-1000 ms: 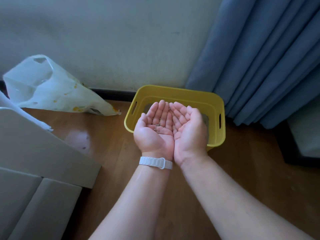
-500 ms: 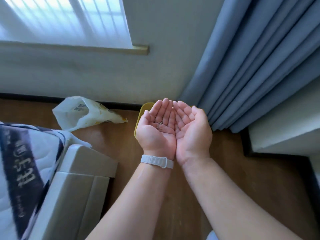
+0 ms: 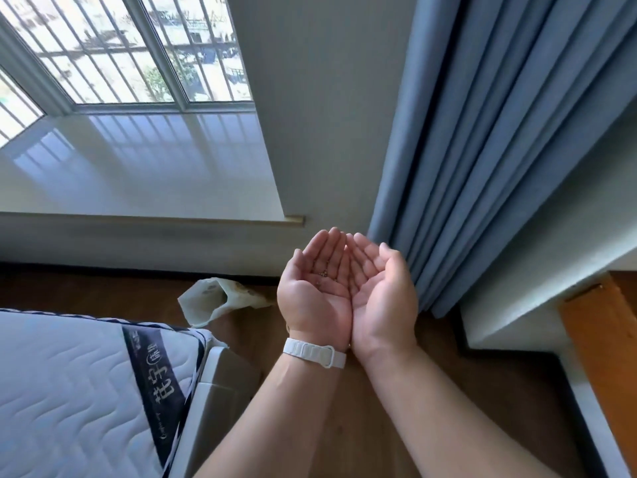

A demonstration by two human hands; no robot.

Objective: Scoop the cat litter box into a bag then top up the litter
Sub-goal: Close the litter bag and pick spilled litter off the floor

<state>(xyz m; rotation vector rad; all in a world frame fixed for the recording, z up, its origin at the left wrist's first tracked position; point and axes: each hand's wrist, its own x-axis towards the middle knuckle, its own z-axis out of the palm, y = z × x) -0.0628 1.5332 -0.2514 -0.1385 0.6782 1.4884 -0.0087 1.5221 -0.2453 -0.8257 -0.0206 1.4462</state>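
The 2 hands are held side by side, palms up, inner edges touching, the left hand point(image 3: 312, 300) left of the right hand point(image 3: 381, 301). A few litter grains point(image 3: 324, 273) sit in the left palm at the base of its fingers point(image 3: 327, 246). A wristband point(image 3: 313, 351) circles the wrist behind that hand. A bag point(image 3: 215, 300) lies on the floor point(image 3: 448, 346), left of the fingers and below them. Further left and nearer the person, a mattress point(image 3: 69, 391) lies on a bed frame point(image 3: 224, 374). A curtain point(image 3: 499, 150) hangs just right of the fingertips. The window sill point(image 3: 138, 167) lies beyond them to the left, below the window point(image 3: 120, 46).
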